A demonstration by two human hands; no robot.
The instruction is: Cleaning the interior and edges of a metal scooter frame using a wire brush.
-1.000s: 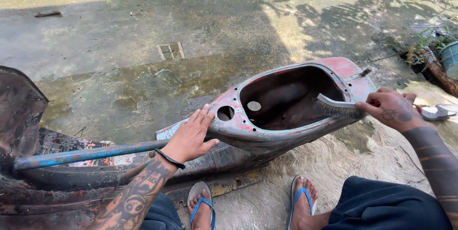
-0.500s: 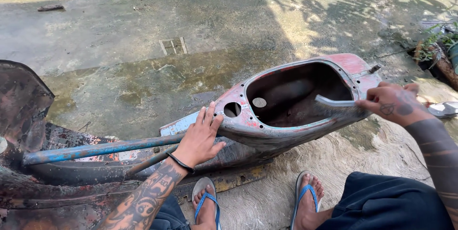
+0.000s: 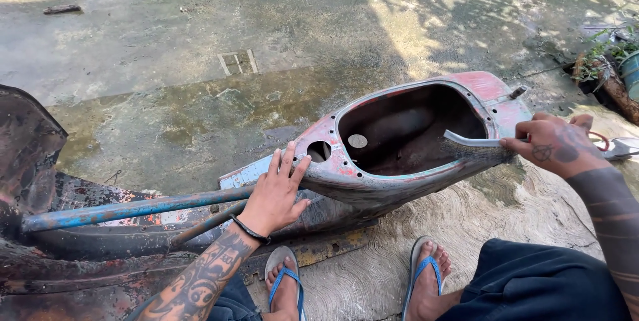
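One stripped scooter body shell (image 3: 399,168), old and rusted, with flaking red and pale blue paint, lying on its side across wet concrete ground (image 3: 200,41) and filling the lower left and middle of the view. At far left, its dark, corroded front shield (image 3: 26,155), standing higher than the rest. Next, a blue-painted tube (image 3: 133,208) running level from the shield towards the middle, with a thinner dark rod just below it. Left hand (image 3: 276,191), forearm tattooed, a black band at the wrist: fingers spread wide and laid flat against the shell's near flank, beside a small round hole (image 3: 319,151); it grips nothing. Centre right, the shell's large oval opening (image 3: 413,128), dark inside, with a pale round spot on its inner wall. Right hand (image 3: 552,145), tattooed on the back: fingers closed around the end of a curved grey strip (image 3: 472,140) that lies along the near rim of the opening. Below, two feet in blue-strapped sandals (image 3: 426,274) on a swirled cement patch, dark shorts at lower right. Far right edge, green plants (image 3: 616,51) in a blue pot, well apart from the shell.
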